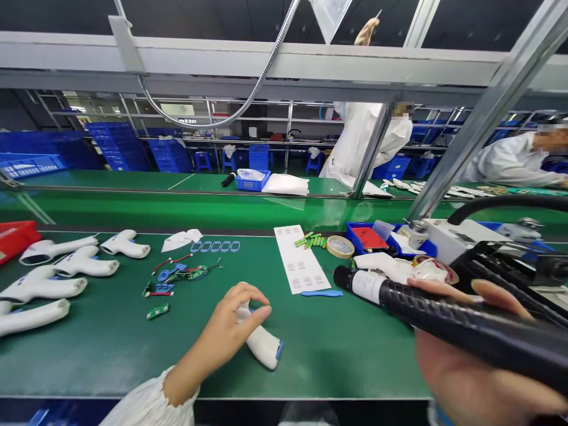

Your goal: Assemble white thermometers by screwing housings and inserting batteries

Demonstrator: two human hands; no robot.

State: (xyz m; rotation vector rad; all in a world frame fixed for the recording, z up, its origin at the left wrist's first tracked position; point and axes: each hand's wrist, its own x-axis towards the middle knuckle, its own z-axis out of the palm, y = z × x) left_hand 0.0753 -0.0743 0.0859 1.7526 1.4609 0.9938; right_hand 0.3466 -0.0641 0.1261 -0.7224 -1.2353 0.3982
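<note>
While the right hand (474,373) wraps its fingers firmly round a black cylindrical tool (444,319), the left hand (228,319) curls over the far end of a white housing (265,349), thumb and forefinger bent toward each other in a loose hold. That housing lies near the middle of the green bench (337,361), its blue-edged end pointing near and right. To the left lie further white casings (89,261) and wired circuit boards (193,272); farther right, a blue stick (322,293) sits by the near edge of a white sheet (290,257).
</note>
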